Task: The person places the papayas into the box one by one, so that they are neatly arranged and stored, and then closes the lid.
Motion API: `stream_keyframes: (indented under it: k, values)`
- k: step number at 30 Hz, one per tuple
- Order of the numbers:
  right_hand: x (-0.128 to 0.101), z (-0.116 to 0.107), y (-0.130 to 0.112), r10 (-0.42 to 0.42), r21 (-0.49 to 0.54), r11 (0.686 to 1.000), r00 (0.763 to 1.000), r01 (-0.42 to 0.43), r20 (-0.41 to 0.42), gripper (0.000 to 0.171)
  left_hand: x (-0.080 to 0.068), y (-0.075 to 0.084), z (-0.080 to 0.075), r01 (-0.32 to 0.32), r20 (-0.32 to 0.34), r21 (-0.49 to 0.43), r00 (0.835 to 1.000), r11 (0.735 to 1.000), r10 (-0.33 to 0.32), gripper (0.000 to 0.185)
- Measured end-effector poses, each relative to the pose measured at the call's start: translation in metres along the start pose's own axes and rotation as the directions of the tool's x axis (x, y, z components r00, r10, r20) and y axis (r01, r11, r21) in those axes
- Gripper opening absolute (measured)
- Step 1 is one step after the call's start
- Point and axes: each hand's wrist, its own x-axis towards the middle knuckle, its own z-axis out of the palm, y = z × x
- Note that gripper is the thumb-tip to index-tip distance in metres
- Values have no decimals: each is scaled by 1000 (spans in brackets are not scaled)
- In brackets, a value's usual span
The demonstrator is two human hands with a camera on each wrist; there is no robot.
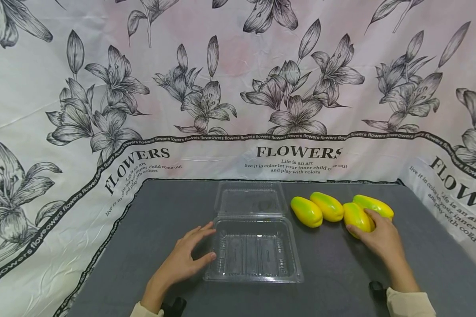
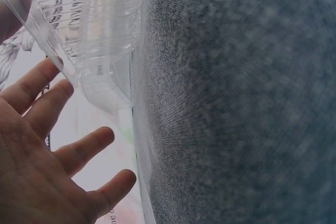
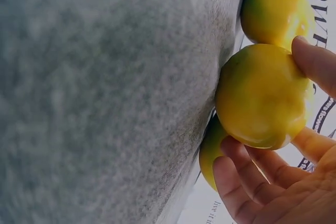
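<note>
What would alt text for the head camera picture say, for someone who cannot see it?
A right hand grips one of four yellow-green fruits on a grey table, while the left hand rests open against an open clear box. A flower-printed cloth hangs behind.

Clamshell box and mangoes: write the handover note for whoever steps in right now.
Left hand: open, fingers resting against the left edge of the clear clamshell box, which lies open and empty on the grey table.
Right hand: fingers curled round the third mango, which is still on the table.
The other mangoes lie beside it: first mango, second mango, fourth mango.
Done: box opened.
Left: nothing is in the box yet; all four mangoes are still outside.
</note>
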Motion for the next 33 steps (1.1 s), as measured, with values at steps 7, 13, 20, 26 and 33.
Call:
stream_keyframes:
  k: [7,13,20,26,33]
  values:
    - [-5,-5,-3,28,28,999,1000,-27,-11,86,1,1,-1,-11,-3,-6,1000,1000,11,59]
    - [-11,-13,-8,29,57,998,998,-26,-53,83,1,2,-2,-11,-7,-6,1000,1000,11,59]
    - [-12,-23,-28,-22,88,996,993,32,-117,81,0,1,-2,-12,-8,-8,1000,1000,12,58]
    - [-14,-25,-53,-92,171,979,991,108,-95,78,0,1,-2,-9,-7,-6,1000,1000,9,59]
    - [-19,-19,-77,-151,298,944,988,140,15,75,-1,1,-1,-14,-13,7,1000,1000,15,59]
